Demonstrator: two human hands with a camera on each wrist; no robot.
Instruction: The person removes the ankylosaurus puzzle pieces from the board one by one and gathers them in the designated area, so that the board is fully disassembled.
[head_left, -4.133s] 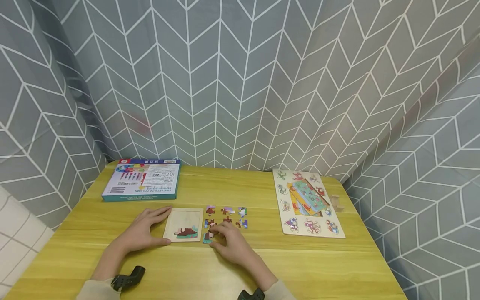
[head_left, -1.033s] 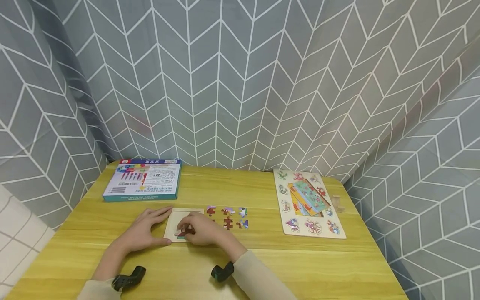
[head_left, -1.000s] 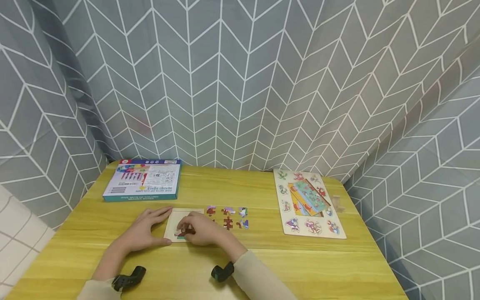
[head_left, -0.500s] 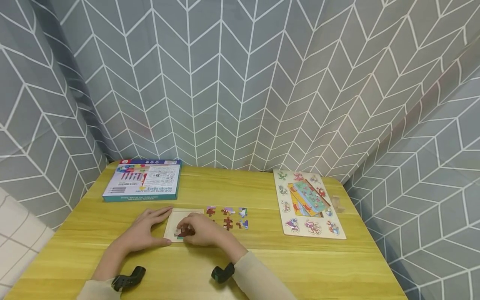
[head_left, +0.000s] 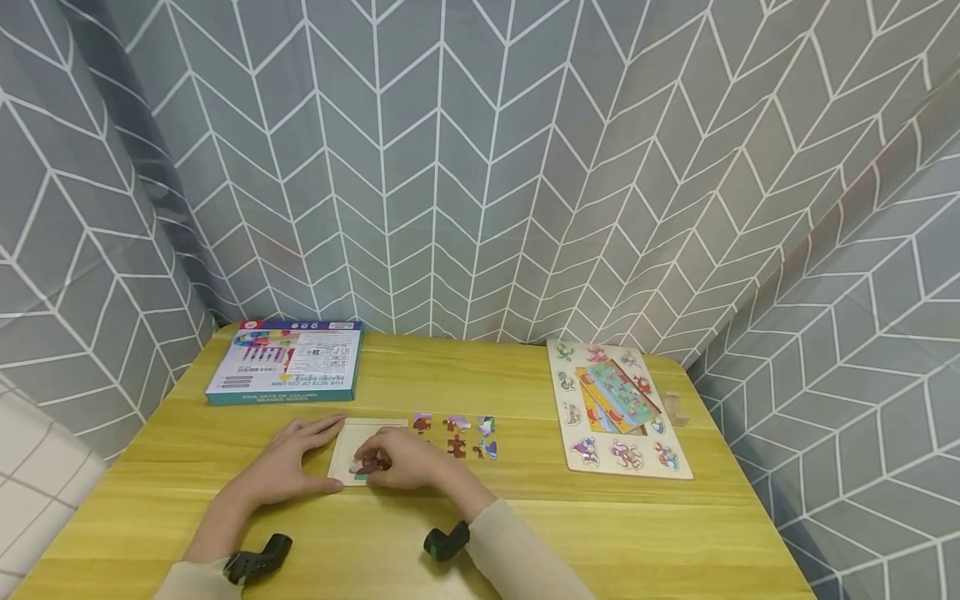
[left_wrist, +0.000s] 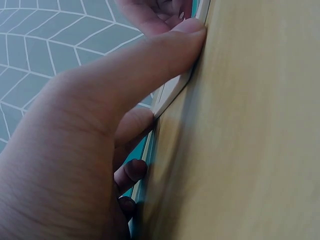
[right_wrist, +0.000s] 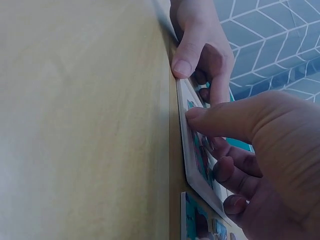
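Observation:
A square wooden puzzle frame [head_left: 360, 431] lies flat on the table, with brown and teal jigsaw pieces [right_wrist: 200, 160] inside its near part. My left hand [head_left: 288, 462] holds the frame at its left side, thumb at the near corner and index finger at the far one. Over the frame bends my right hand [head_left: 408, 460]; thumb and curled fingers pinch a jigsaw piece inside it, and the hand hides much of that piece. Several loose jigsaw pieces [head_left: 456, 447] lie in rows right of the frame, some behind the right hand. One teal-and-brown loose piece [right_wrist: 194, 217] shows close to the frame.
A flat boxed bead set [head_left: 288, 362] lies at the table's back left. Toward the right is a wooden picture board [head_left: 600, 454] with colourful cards [head_left: 617, 396] on top. A small clear item [head_left: 675, 408] sits beside the board. A patterned curtain [head_left: 480, 167] hangs behind the table.
From the loose pieces, my right hand has moved left to the frame. During the last second it stays there with only slight finger movement. My left hand keeps its place.

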